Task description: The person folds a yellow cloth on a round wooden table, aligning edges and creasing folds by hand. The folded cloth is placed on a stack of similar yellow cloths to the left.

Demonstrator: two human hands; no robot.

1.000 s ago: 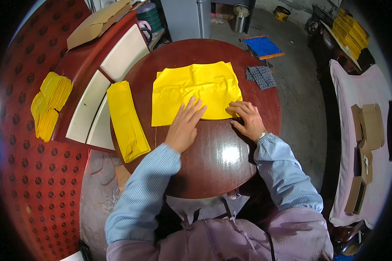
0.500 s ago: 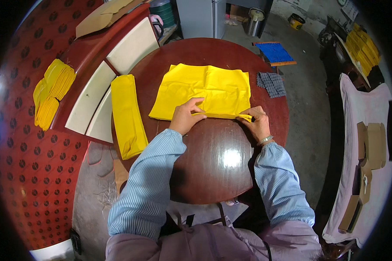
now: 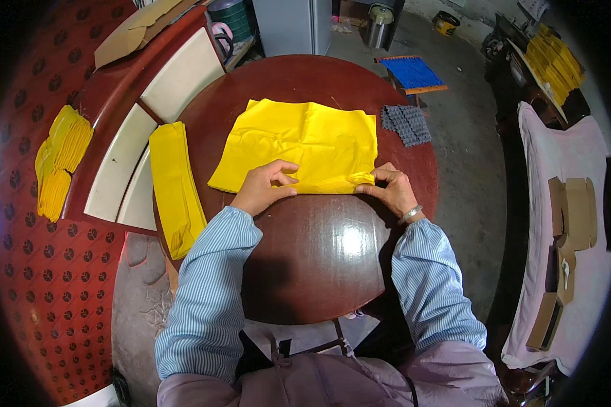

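A wide, creased yellow cloth [image 3: 305, 142] lies flat on the round, dark red table [image 3: 332, 271], its near edge toward me. My left hand [image 3: 263, 186] is at the left part of that edge, fingers curled and thumb low along it, gripping the cloth there. At the near right corner, my right hand [image 3: 394, 191] pinches a small turned-up fold of the cloth between thumb and fingers. What lies beneath the fingertips is hidden. Left of the cloth rests a long, narrow folded yellow bundle [image 3: 176, 186] at the table's edge.
A grey textured cloth [image 3: 406, 125] sits at the table's right edge. Beyond it stands a stool with a blue woven seat [image 3: 414, 73]. More folded yellow bundles [image 3: 61, 163] lie on the red-covered surface at far left. Opened cardboard boxes [image 3: 570, 251] rest on a pink cloth at right.
The whole view has shifted, so the table sits slightly further left. My right fingers have folded the cloth's near right corner inward; my left hand stays at the near edge.
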